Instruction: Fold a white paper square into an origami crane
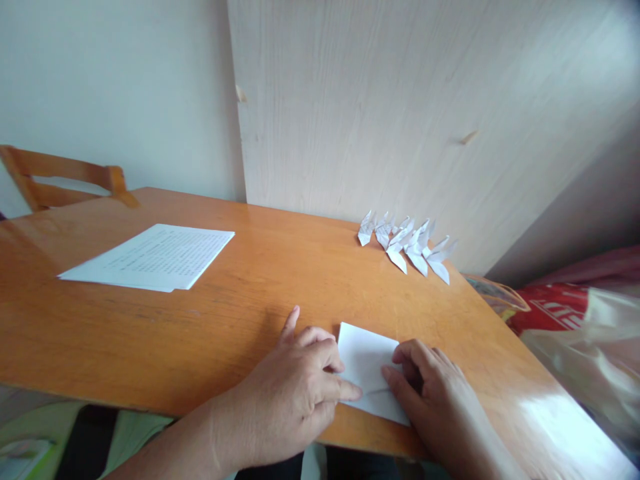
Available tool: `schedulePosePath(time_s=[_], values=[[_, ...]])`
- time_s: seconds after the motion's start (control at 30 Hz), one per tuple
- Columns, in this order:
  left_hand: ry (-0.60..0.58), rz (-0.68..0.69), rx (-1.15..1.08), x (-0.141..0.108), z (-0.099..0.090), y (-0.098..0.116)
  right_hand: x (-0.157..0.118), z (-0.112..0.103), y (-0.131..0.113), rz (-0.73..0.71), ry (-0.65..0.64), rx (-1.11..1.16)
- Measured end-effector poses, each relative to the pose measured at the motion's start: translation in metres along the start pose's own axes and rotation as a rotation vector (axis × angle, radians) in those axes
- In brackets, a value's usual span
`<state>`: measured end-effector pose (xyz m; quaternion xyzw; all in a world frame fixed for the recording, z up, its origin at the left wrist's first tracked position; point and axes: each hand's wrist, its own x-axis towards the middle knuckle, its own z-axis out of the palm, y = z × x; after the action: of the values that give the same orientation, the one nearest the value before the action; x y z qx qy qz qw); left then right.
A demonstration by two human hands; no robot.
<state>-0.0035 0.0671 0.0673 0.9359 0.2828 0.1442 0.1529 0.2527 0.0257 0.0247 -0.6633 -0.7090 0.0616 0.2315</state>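
Through my remote view, folded paper (369, 355) lies between my hands: the left hand (296, 388) rests fingertips on it, unclenched; the right hand (434, 387) touches its right side, whether pinching I cannot tell. The step appears to be creasing; the next move, I judge, calls for even pressure with edges aligned

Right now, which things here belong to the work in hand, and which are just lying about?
Part of the work:
- white paper, touched by the left hand and right hand
- probably the folded paper shapes and printed sheets

Apparently just lying about:
- dark flat object
- red item
- chair
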Motion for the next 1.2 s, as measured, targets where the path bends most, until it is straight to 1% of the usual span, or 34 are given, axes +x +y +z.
schedulePosePath(time_s=[0.23, 0.33, 0.6, 0.9, 1.2], values=[[-0.003, -0.005, -0.01, 0.0, 0.0, -0.001, -0.001, -0.002, 0.002, -0.109, -0.017, -0.005], [0.003, -0.005, -0.008, 0.0, 0.001, -0.001, -0.003, -0.004, -0.002, -0.108, 0.0, -0.042], [0.012, -0.009, -0.048, 0.0, 0.0, -0.001, -0.007, -0.011, -0.018, -0.119, 0.027, -0.252], [-0.009, -0.077, -0.134, 0.002, -0.004, 0.0, -0.007, -0.009, -0.015, -0.126, 0.03, -0.272], [0.062, -0.033, -0.033, 0.004, -0.003, 0.004, -0.006, -0.007, -0.012, -0.123, 0.032, -0.251]])
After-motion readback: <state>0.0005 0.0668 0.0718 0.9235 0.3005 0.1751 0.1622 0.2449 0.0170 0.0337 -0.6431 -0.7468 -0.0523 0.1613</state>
